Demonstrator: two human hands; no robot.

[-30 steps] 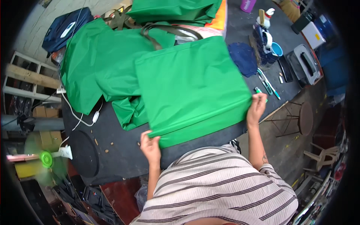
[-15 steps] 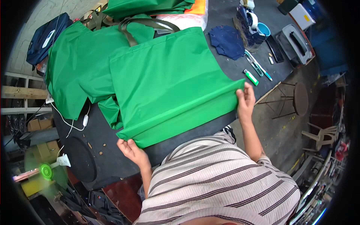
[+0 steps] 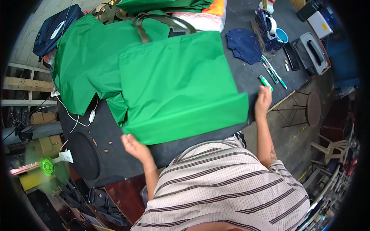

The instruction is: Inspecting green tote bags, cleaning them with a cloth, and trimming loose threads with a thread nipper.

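A green fabric bag [image 3: 181, 73] with dark olive handles [image 3: 165, 18] lies spread on the dark table, its lower part forming a raised fold along the near edge. My left hand [image 3: 138, 150] is beside the bag's near left corner, its fingers loosely curled and holding nothing that I can see. To the right of the bag, with a gap between, my right hand [image 3: 263, 103] hangs loosely open and empty. Just beyond its fingertips lies a green lighter [image 3: 265, 82]. Further green fabric [image 3: 81, 65] lies crumpled to the left of the bag.
Thread snips [image 3: 271, 72] and a pen [image 3: 278, 77] lie beyond the lighter, near navy fabric pieces [image 3: 243, 45]. At the far right stand a blue cup [image 3: 282, 35] and a grey container [image 3: 310, 54]. A white cable [image 3: 79, 122] crosses the left side, near a small fan [image 3: 47, 166].
Both hands have let go of the bag's near corners, and the right hand has moved away to the right. The near fold has dropped flatter. The whole view has shifted slightly.
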